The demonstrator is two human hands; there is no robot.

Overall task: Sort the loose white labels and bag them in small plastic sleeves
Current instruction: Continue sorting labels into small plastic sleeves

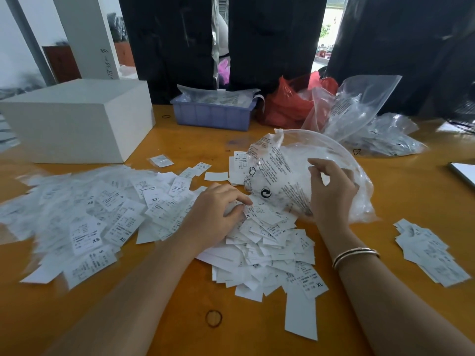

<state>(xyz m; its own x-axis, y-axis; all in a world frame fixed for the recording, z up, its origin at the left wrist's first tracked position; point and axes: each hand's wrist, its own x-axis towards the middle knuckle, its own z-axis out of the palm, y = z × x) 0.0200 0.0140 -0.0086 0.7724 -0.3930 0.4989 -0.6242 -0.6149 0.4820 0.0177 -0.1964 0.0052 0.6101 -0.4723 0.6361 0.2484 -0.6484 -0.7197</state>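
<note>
The left hand [216, 209] rests palm-down on a heap of loose white labels [267, 245] near the middle of the tabletop [180, 317], its curled fingers pinching one label. The right hand [331, 191], a bangle [356, 256] on its wrist, grips a large clear printed bag [288, 170] just beyond the heap. Sleeved labels [84, 219] spread toward the left edge; a small label stack [429, 250] lies near the right edge. A white box [77, 119] and blue tray [213, 114] stand along the far edge.
</note>
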